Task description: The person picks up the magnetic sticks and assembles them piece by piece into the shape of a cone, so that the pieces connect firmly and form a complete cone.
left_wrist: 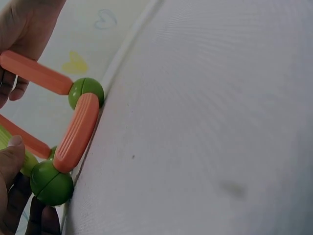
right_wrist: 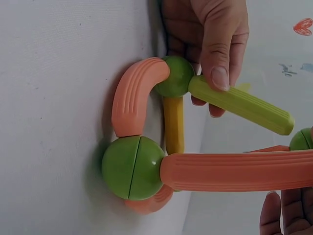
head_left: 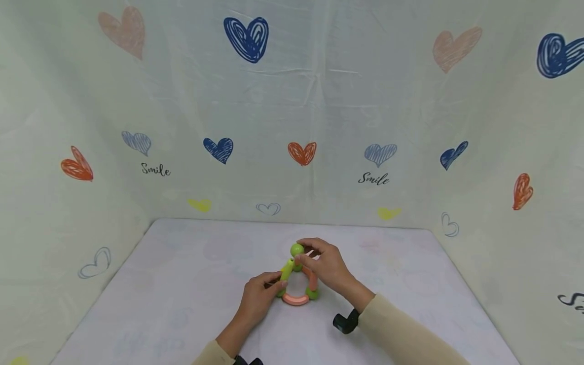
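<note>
A toy frame of ribbed rods and green balls stands on the table. Curved orange rods (head_left: 295, 300) and a yellow rod (right_wrist: 174, 125) join balls at its base. Two straight orange rods rise from there; the nearer orange rod (right_wrist: 234, 171) fills much of the right wrist view. My left hand (head_left: 261, 298) pinches a yellow-green rod (right_wrist: 239, 105) between thumb and fingers, beside a base ball (left_wrist: 51, 183). That rod slants upward from the ball, its upper end free. My right hand (head_left: 332, 264) holds the top green ball (head_left: 297, 249) with thumb and fingers; its grip is partly hidden.
The white tabletop (head_left: 182, 274) spreads around the toy. A pale curtain (head_left: 292, 111) with printed hearts hangs behind and at both sides. A black wrist camera (head_left: 345, 322) sits under the right sleeve.
</note>
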`<state>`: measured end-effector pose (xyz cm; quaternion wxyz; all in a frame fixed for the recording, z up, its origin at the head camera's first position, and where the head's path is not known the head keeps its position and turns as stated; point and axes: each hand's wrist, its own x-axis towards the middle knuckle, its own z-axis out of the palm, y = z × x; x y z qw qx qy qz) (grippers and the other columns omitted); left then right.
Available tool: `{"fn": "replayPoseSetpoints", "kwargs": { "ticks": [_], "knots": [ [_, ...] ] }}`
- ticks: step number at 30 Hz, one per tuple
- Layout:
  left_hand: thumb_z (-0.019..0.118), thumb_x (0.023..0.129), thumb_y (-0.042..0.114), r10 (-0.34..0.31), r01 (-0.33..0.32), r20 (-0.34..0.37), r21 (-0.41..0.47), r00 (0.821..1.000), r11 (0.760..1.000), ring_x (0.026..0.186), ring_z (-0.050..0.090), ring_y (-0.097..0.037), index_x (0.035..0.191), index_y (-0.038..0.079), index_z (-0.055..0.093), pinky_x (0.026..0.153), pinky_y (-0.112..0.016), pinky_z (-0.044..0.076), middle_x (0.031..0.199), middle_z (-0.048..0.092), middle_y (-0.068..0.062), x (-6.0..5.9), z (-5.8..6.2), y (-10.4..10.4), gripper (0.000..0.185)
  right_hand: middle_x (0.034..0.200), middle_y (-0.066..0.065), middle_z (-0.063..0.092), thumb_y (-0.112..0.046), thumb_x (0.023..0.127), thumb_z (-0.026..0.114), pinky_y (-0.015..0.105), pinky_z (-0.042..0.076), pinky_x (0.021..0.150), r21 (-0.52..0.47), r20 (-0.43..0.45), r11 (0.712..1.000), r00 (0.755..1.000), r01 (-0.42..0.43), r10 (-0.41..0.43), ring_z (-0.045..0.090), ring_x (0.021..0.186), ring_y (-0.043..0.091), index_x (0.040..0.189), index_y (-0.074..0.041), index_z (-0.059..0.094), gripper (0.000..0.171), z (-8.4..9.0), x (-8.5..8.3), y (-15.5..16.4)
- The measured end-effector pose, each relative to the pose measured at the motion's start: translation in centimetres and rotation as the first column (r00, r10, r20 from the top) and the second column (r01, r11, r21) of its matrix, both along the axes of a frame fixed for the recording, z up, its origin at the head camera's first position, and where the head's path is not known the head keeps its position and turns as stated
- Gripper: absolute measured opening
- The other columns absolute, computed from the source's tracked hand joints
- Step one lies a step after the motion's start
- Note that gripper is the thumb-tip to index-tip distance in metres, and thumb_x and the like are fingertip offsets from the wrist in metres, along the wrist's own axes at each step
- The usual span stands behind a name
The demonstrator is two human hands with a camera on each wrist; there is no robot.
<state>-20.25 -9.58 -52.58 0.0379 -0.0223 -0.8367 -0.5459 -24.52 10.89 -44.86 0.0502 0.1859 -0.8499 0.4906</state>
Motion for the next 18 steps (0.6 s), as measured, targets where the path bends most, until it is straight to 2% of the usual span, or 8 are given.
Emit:
{"fn": "replayPoseSetpoints", "kwargs": {
  "ticks": [7,11,18],
  "knots": [
    [0.081,0.094,0.027,-0.005,0.005,-0.008,-0.005,1.0,1.0,0.087,0.066,-0.012,0.124,0.007,0.078,0.068,-0.02,0.054,0.106,0.078,-0.004,-0.01,0.09,-0.03,0.036,0.111,-0.007,0.073,-0.017,0.091,0.084,0.03,0.056,0.09,-0.003,-0.006,0.999,0.999,-0.04,0.04,0.067,0.105,0.019,0.125,-0.018,0.075,0.035,-0.05,0.14,-0.06],
    [0.081,0.094,0.026,-0.006,0.006,-0.003,-0.007,1.0,1.0,0.088,0.067,-0.012,0.124,0.007,0.078,0.069,-0.02,0.054,0.105,0.078,-0.004,-0.04,-0.01,-0.09,0.035,0.114,-0.006,0.072,-0.018,0.092,0.084,0.034,0.056,0.09,-0.002,-0.008,0.998,0.998,-0.067,0.067,0.066,0.107,0.022,0.127,-0.013,0.074,0.037,-0.1,0.27,-0.05],
    [0.081,0.094,0.026,-0.006,0.006,-0.011,-0.008,1.0,1.0,0.088,0.067,-0.013,0.123,0.006,0.078,0.069,-0.02,0.054,0.105,0.079,-0.005,-0.1,-0.13,-0.12,0.035,0.114,-0.007,0.072,-0.017,0.091,0.084,0.032,0.057,0.089,0.003,-0.02,0.997,0.997,-0.071,0.071,0.065,0.105,0.017,0.126,-0.017,0.075,0.036,-0.25,0.26,-0.04]
  ]
}}
